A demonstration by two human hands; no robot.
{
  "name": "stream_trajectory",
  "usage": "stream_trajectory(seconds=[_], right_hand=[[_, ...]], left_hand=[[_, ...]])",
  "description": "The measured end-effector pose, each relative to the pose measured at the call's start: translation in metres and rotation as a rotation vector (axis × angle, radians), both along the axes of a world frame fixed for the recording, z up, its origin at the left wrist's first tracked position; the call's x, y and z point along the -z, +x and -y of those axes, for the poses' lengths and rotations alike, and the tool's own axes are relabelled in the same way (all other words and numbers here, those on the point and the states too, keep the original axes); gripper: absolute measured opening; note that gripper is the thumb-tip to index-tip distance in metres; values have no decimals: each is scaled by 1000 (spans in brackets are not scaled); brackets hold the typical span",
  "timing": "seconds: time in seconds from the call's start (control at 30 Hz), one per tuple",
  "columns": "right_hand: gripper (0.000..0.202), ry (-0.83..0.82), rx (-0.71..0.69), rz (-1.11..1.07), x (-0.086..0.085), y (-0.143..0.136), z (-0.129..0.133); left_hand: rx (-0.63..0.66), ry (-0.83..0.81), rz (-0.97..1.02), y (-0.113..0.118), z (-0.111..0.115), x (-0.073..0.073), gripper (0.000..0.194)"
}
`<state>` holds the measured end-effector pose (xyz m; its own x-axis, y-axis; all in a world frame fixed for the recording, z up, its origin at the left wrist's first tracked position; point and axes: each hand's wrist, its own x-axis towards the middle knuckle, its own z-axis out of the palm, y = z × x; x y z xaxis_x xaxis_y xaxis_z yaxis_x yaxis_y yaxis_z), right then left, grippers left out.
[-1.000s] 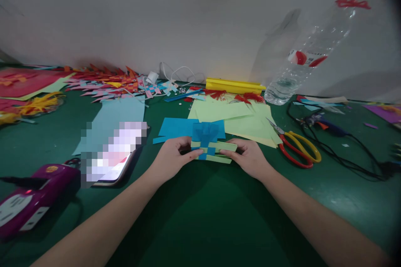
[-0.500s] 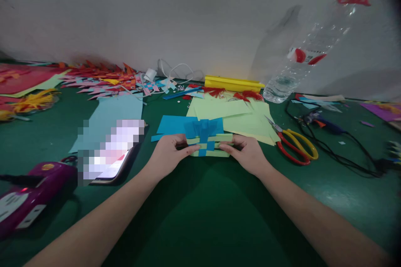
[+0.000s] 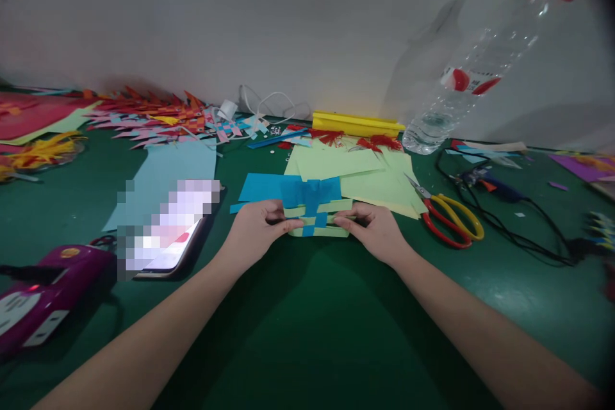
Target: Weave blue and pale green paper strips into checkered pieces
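Between my hands is a small woven piece [image 3: 314, 221] of pale green strips crossed by blue ones, with blue strips standing up at its back. My left hand [image 3: 262, 229] pinches its left end between thumb and fingers. At the right end, my right hand [image 3: 375, 230] grips the strips the same way. Flat blue paper [image 3: 262, 188] lies just behind my left hand. Behind the woven piece are pale green sheets [image 3: 331, 163], partly overlapping.
Scissors [image 3: 451, 221] with red and yellow handles lie right of my right hand, near a cabled tool [image 3: 500, 189]. A bottle [image 3: 461, 86] leans by the wall. At left are a phone [image 3: 168, 237] and purple power strip [image 3: 57, 288]. Paper pieces [image 3: 168, 116] line the back.
The whole view has shifted slightly. The upright blue strips look more spread out behind the woven piece. Both hands keep their hold on its ends.
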<state>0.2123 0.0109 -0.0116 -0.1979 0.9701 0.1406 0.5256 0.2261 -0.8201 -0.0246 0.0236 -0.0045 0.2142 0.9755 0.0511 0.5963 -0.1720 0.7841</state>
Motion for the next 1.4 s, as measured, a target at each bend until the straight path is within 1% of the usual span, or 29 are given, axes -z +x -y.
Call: stream_trajectory(seconds=[0.07, 0.13, 0.3, 0.4, 0.53, 0.77, 1.07, 1.27, 1.4], right_hand=[[31, -10, 9, 6, 0, 0, 0], [33, -10, 31, 29, 1, 0, 0], [33, 1, 35, 60, 3, 0, -1], [32, 5, 41, 61, 5, 0, -2], [34, 23, 51, 93, 6, 0, -3], [34, 17, 35, 116, 2, 0, -4], [26, -23, 34, 23, 1, 1, -6], [32, -35, 46, -21, 1, 2, -6], [31, -29, 28, -36, 2, 3, -6]], left_hand=[[16, -54, 36, -1, -1, 1, 34], [42, -72, 44, -2, -2, 1, 33], [72, 36, -44, -3, -5, -1, 32], [79, 40, -34, -2, -6, -1, 29], [65, 55, -40, -2, -8, -1, 30], [37, 53, -39, -2, -9, 0, 27], [16, 23, -22, -1, -11, 3, 27], [23, 33, -39, -1, -11, 0, 26], [18, 10, -34, 0, -11, 0, 28]])
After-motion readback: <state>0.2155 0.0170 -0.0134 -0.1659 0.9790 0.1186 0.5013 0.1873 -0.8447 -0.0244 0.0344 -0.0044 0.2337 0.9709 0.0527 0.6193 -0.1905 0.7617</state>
